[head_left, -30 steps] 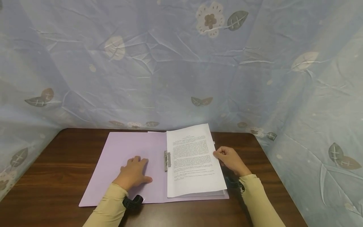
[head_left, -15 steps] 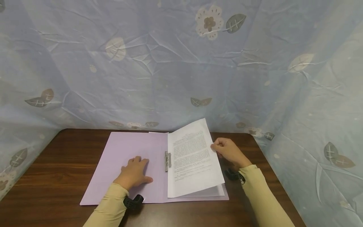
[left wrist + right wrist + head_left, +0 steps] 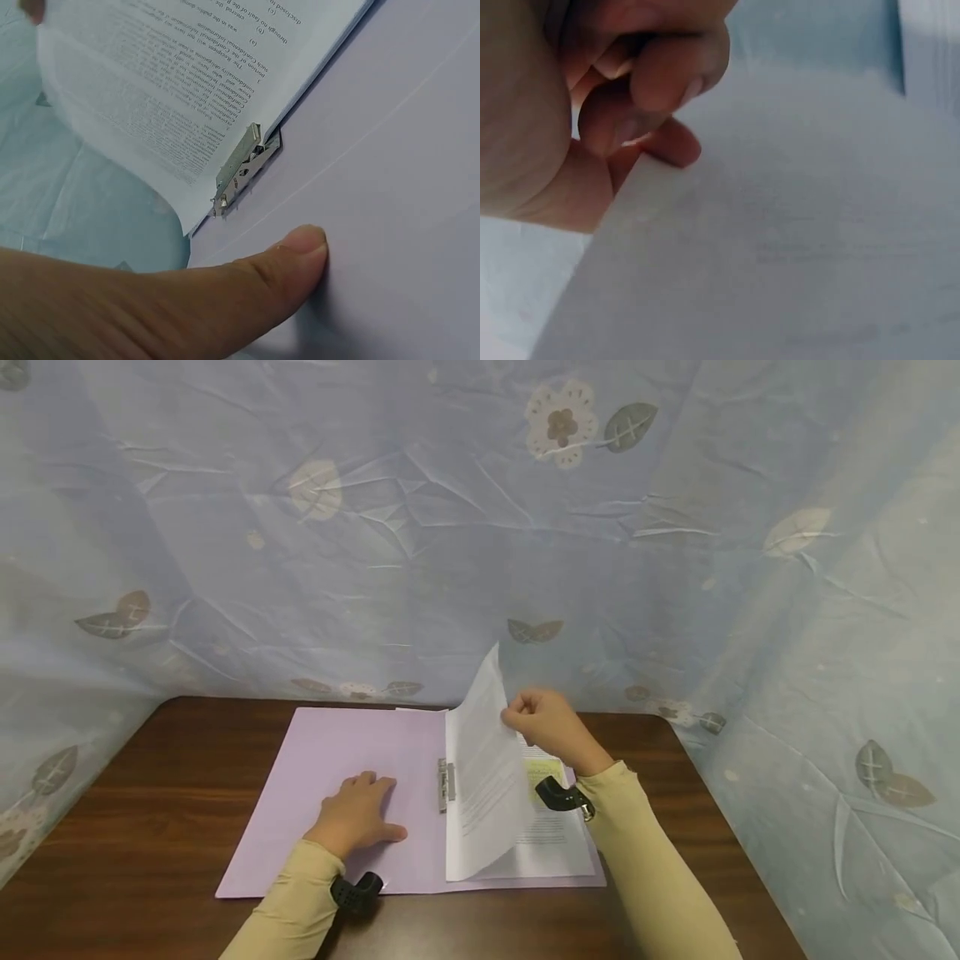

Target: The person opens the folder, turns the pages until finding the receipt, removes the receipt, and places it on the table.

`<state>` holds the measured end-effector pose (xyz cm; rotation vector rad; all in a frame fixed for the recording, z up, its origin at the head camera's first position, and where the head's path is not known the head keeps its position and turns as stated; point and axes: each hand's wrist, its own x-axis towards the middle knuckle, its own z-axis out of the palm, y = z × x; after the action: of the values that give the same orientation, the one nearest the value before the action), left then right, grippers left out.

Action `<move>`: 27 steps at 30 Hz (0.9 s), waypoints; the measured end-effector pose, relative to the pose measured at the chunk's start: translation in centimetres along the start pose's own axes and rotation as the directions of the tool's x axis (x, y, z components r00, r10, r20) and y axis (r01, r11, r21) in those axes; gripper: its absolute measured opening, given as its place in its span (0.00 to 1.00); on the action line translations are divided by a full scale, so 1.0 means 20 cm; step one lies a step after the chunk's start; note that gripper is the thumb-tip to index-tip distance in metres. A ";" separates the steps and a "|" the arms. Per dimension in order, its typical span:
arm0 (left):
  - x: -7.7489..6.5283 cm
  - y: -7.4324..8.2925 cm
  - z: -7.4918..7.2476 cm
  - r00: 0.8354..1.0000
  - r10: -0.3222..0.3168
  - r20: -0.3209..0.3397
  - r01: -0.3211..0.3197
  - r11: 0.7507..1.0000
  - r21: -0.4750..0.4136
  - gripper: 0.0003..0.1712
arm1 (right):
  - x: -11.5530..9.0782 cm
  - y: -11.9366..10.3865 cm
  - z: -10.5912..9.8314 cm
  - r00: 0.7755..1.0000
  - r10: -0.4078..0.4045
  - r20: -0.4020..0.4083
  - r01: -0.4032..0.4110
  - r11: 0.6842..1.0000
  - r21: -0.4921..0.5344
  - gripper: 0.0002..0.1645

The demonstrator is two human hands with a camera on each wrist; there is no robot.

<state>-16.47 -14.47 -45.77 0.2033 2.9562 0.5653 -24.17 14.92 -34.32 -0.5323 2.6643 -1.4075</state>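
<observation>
A lilac folder [image 3: 330,739] lies spread flat, with a metal clip [image 3: 446,785] near its fold holding printed pages. My right hand [image 3: 551,727] pinches the outer edge of the top sheet [image 3: 483,777], which stands raised and bowed over the stack. Beneath it shows another printed page [image 3: 562,852] with a yellow patch [image 3: 543,771]. My left hand [image 3: 356,814] rests on the folder's left cover, fingers spread. In the left wrist view the thumb [image 3: 277,274] lies on the lilac cover near the clip [image 3: 244,169]. The right wrist view shows the pinched paper [image 3: 780,247] close up.
The folder lies on a dark wooden table [image 3: 150,793]. A pale blue curtain [image 3: 420,568] with leaf and flower prints hangs behind it and along both sides. Each wrist carries a black strap device, such as the one on the right wrist [image 3: 558,795].
My right hand has swung the top sheet up and leftward, uncovering the page with the yellow patch. The left hand keeps its place on the cover.
</observation>
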 end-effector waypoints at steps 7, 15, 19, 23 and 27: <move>0.00 0.00 0.00 1.000 -0.006 0.011 0.006 1.000 -0.001 0.48 | 0.05 -0.19 0.19 0.994 -0.105 -0.022 0.101 0.987 -0.126 0.11; 0.03 -0.07 -0.04 0.996 0.081 0.022 -0.080 0.996 -0.042 0.33 | 0.10 -0.31 0.44 0.989 -0.136 0.053 0.144 0.969 -0.200 0.10; 0.03 -0.12 -0.11 0.997 0.083 0.006 -0.081 0.991 -0.110 0.23 | 0.11 -0.33 0.54 0.990 -0.125 0.065 0.136 0.968 -0.212 0.10; 0.03 -0.17 -0.19 0.995 0.046 -0.087 -0.057 0.989 -0.139 0.13 | 0.10 -0.33 0.64 0.991 -0.121 0.062 0.132 0.965 -0.226 0.10; 0.03 -0.21 -0.27 0.975 0.025 -0.220 -0.070 0.978 -0.198 0.15 | 0.10 -0.34 0.74 0.989 -0.140 0.056 0.151 0.945 -0.291 0.08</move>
<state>-18.28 -20.18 -42.39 0.2035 3.0763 0.9503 -20.79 -0.81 -37.09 -0.7864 2.8753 -1.0191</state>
